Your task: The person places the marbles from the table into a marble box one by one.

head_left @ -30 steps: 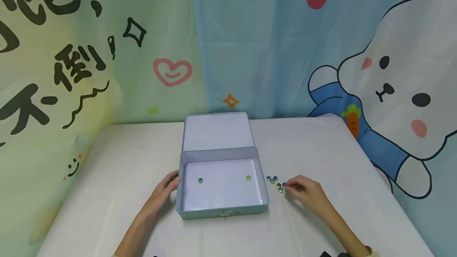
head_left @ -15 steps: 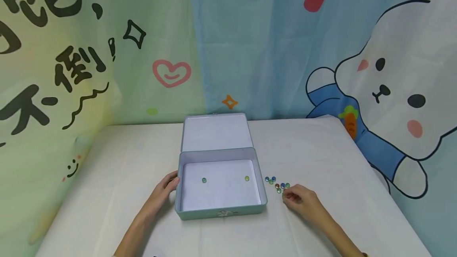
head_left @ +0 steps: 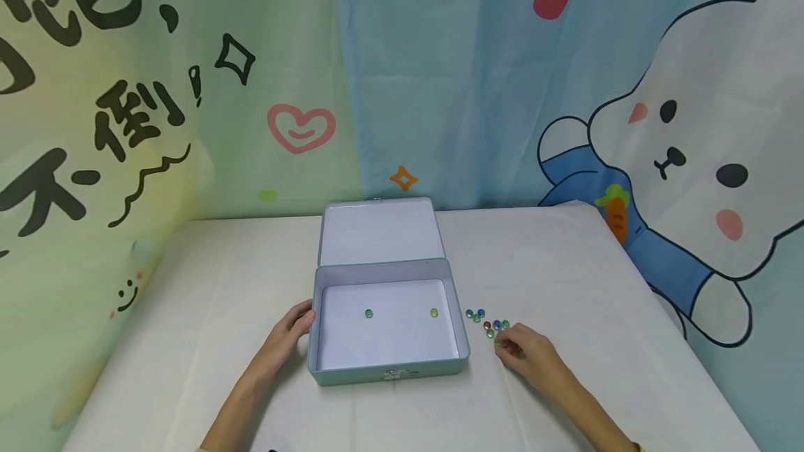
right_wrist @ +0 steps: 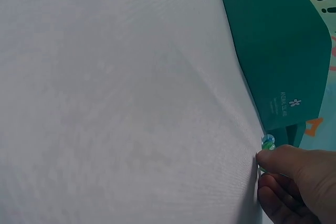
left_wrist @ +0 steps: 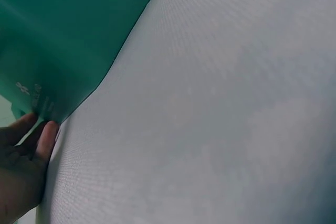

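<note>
In the head view, an open pale green tin box stands on the table with its lid tipped back. Inside it lie a green marble on the left and a yellow-green marble on the right. My left hand rests against the outside of the box's left wall, thumb and fingers touching it. Right of the box, my right hand has thumb and fingertips together at a green marble, mostly hidden by them. Beside it sit several loose glass marbles, among them a blue marble and a brown marble.
A white cloth covers the table. Behind it hangs a printed curtain with a cartoon rabbit. A small group of marbles lies close to the box's right wall.
The green marble inside the box has rolled to the right. My right hand has shifted slightly toward me, uncovering a green marble beside the blue one. My left hand stays on the box.
</note>
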Available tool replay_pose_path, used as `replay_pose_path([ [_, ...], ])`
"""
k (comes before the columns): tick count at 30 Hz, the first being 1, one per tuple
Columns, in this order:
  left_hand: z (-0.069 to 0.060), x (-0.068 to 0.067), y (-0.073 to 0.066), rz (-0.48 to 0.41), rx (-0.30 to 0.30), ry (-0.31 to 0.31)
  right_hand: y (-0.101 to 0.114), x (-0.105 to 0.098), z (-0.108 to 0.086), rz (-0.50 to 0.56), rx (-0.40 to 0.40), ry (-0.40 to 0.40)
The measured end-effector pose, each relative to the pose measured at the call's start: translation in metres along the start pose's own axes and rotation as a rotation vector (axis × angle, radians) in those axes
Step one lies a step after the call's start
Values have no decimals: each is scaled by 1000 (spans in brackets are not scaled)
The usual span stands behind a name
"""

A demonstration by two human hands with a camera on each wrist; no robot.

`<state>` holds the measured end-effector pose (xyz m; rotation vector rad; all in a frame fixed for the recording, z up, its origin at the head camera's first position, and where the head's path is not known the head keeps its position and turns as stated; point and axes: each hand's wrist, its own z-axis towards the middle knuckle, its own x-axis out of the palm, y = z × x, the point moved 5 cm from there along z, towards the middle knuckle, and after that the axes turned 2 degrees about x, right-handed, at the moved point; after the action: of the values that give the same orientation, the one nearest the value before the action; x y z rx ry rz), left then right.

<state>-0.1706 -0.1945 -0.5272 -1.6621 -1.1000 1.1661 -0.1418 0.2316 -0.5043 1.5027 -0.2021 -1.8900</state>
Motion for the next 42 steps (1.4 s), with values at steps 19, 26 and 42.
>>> replay_pose_path([
  [19,-1,0,0,-5,21,-5,4,-1,1,-8,-80,-42],
  [26,-2,0,0,-7,25,-1,10,-7,5,22,-138,-77],
  [42,-2,0,2,-11,5,-13,26,-31,33,93,-50,-89],
])
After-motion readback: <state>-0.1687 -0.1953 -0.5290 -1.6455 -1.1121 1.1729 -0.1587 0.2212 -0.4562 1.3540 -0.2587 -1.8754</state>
